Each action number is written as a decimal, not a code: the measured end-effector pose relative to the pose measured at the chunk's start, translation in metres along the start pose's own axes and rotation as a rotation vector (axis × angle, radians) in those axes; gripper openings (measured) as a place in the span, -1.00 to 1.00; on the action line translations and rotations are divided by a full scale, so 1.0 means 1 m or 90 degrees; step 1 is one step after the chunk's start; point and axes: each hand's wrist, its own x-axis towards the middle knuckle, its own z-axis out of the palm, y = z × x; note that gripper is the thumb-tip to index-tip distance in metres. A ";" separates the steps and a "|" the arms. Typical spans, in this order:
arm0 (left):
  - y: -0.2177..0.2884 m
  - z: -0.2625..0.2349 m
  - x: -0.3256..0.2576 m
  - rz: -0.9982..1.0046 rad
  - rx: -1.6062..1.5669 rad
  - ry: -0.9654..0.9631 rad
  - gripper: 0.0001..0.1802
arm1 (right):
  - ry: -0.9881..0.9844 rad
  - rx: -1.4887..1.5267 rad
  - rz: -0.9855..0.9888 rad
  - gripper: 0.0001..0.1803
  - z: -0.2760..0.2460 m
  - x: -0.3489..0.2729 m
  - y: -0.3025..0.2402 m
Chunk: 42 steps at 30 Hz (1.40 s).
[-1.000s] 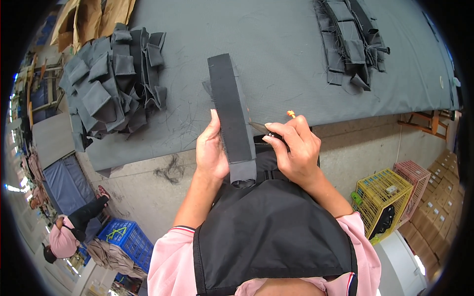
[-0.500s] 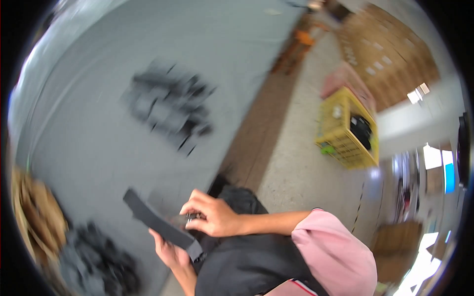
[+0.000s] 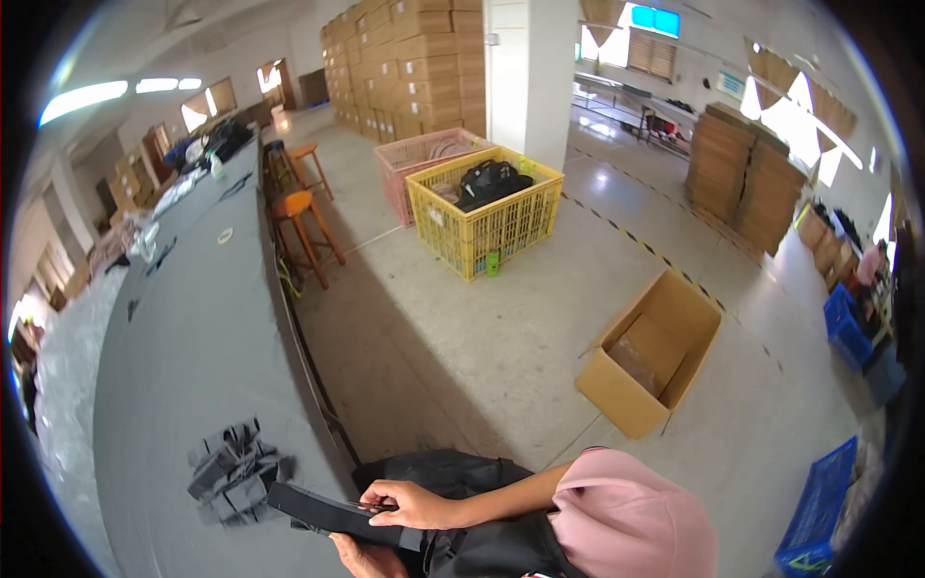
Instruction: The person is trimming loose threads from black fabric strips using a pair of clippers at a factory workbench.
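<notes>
My left hand (image 3: 366, 556) is closed around a wide, flat black strap (image 3: 318, 509) from below, near its right end, and holds it over the table's edge. My right hand (image 3: 416, 505) lies just above the strap, fingers closed on small dark scissors (image 3: 383, 506). Their thin blade lies along the strap's upper edge, partly hidden by the fingers. Beyond the strap, a loose pile of similar black straps (image 3: 236, 472) rests on the long grey table (image 3: 193, 337).
Clear plastic sheeting (image 3: 72, 414) runs along the table's left side. Orange stools (image 3: 299, 207) stand by its right side. On the floor are a yellow crate (image 3: 487, 217) holding black items, a pink crate (image 3: 395, 183), an open cardboard box (image 3: 631, 395) and a blue crate (image 3: 819, 511). Stacked cartons (image 3: 414, 77) stand behind.
My view has swung up and right from the table to the wider room. The strap has tilted flatter, and my right hand with the scissors has come down onto its edge.
</notes>
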 end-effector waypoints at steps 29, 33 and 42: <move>-0.020 -0.032 -0.022 0.042 -0.414 0.353 -0.75 | -0.425 -0.128 0.017 -0.79 -0.004 0.022 -0.003; -0.026 -0.046 -0.031 0.074 -0.338 0.425 -0.68 | -0.472 -0.133 0.018 -0.64 0.007 0.039 0.014; -0.013 -0.043 -0.023 0.144 -0.155 0.734 -0.72 | -0.585 -0.227 -0.318 -0.64 0.033 0.085 0.019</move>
